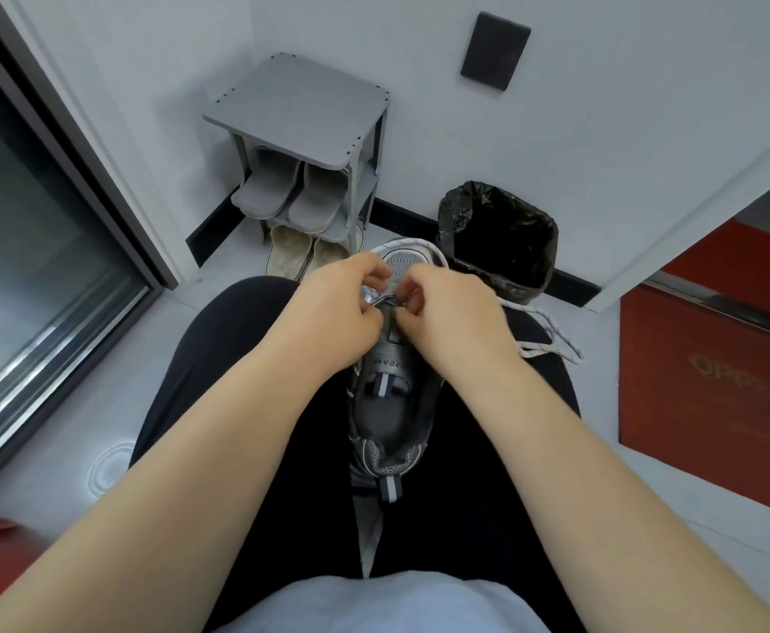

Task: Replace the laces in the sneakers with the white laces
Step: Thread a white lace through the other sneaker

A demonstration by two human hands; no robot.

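- Sneaker (390, 404) is laid on the lap between the thighs, with its long axis running away from the body. The toe is pointed away and the heel tab is nearest the torso.
- Left hand (342, 303) and right hand (456, 308) are set over the forefoot, fingers curled. A short lace strand (391, 302) is pinched between them.
- White lace (552, 340) is looped round the toe and trailed over the right thigh.
- Eyelets and fingertips are hidden by knuckles; the strand's colour cannot be made out.
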